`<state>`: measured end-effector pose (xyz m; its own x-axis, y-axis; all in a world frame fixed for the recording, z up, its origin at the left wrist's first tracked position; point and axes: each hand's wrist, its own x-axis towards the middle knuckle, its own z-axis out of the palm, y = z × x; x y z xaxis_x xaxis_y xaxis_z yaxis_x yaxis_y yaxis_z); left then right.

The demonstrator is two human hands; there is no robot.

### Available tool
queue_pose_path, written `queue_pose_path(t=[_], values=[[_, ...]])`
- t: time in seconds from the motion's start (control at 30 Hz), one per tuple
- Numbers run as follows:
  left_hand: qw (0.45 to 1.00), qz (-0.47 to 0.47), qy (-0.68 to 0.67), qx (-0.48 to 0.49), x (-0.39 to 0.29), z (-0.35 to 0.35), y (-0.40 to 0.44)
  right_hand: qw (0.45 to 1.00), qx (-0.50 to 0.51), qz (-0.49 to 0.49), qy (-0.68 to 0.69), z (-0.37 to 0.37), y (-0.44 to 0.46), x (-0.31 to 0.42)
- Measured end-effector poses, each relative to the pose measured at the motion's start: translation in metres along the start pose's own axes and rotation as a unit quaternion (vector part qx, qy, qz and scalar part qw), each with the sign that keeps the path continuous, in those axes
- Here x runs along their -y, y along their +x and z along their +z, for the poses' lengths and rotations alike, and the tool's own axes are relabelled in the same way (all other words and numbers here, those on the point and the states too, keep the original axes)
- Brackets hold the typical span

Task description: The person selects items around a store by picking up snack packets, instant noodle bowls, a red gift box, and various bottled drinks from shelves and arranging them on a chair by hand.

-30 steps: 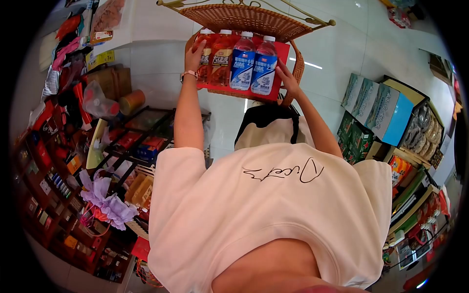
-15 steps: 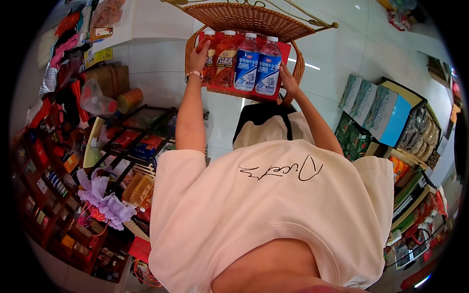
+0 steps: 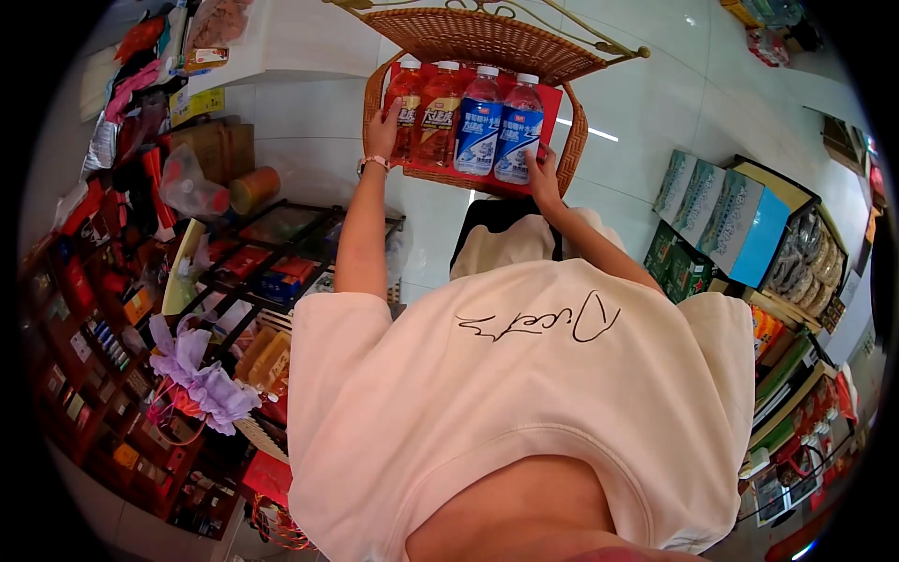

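Note:
Four-legged or not I cannot tell, but a wicker chair (image 3: 578,126) with curved arms holds a red flat piece (image 3: 552,101) on its seat. Several drink bottles sit on it in a row. On the left are an orange-red bottle (image 3: 406,110) and a second orange-red bottle (image 3: 437,117); on the right are a blue-labelled bottle (image 3: 478,126) and another blue-labelled bottle (image 3: 517,131). My left hand (image 3: 382,134) is closed against the side of the leftmost bottle. My right hand (image 3: 544,180) touches the lower right side of the rightmost bottle, fingers apart.
To my left is a black rack (image 3: 281,229) with packages, a purple flower wrap (image 3: 201,379) and a cardboard box (image 3: 213,155). Blue-and-white cartons (image 3: 735,220) are stacked on my right. Light floor tiles (image 3: 637,103) surround the chair.
My right hand has moved down along the rightmost bottle. My left hand has slid lower on the leftmost bottle. The chair and bottles appear slightly further right in view.

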<state>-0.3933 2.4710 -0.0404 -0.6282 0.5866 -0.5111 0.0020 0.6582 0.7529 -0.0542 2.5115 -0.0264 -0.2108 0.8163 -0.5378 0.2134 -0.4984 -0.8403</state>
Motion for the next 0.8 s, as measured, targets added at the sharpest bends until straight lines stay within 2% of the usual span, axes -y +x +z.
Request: queue_pose_path(t=[0.17, 0.37, 0.47, 0.67, 0.8], values=[[0.988, -0.014, 0.118, -0.101, -0.013, 0.012, -0.004, 0.998, -0.004, -0.031, -0.057, 0.002, -0.001, -0.003], [0.988, -0.031, 0.118, -0.098, -0.012, 0.013, 0.001, 0.994, -0.013, -0.061, -0.085, 0.004, -0.004, -0.009], [0.991, -0.043, 0.102, -0.071, -0.044, 0.013, -0.023, 0.993, -0.017, -0.072, -0.094, 0.005, -0.003, -0.011], [0.985, -0.075, 0.126, -0.087, -0.052, 0.014, -0.023, 0.999, 0.001, -0.039, -0.037, 0.000, -0.009, 0.002], [0.992, -0.065, 0.107, -0.031, -0.060, 0.012, -0.019, 0.998, -0.003, -0.051, -0.038, 0.001, -0.009, 0.003]])
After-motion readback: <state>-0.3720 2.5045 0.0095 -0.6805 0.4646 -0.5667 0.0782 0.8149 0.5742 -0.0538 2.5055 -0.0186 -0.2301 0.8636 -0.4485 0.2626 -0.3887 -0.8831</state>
